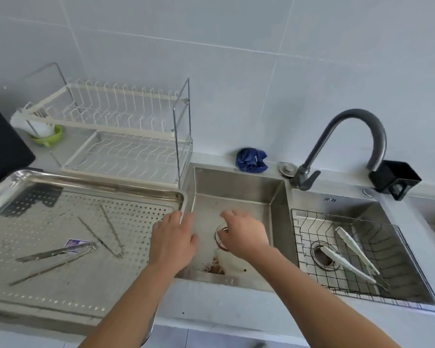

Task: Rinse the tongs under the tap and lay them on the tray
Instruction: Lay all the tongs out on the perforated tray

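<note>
A perforated steel tray (15, 187) lies on the counter at the left. Two metal tongs rest on it: a thin pair (103, 236) near the middle and a wider pair (53, 259) toward the front left. White tongs (350, 253) lie in a black wire basket (309, 237) in the right sink basin. The grey tap (347, 136) arches above that basin, and no water is visible. My left hand (172, 241) hovers at the tray's right edge, fingers apart and empty. My right hand (244, 232) is over the left basin's drain, also empty.
A white two-tier dish rack (126, 136) stands behind the tray, with a green bowl (48, 139) beside it. A blue cloth (251, 159) lies behind the left basin (236, 179). A black holder (394, 178) sits right of the tap. Brown residue lies at the basin's front.
</note>
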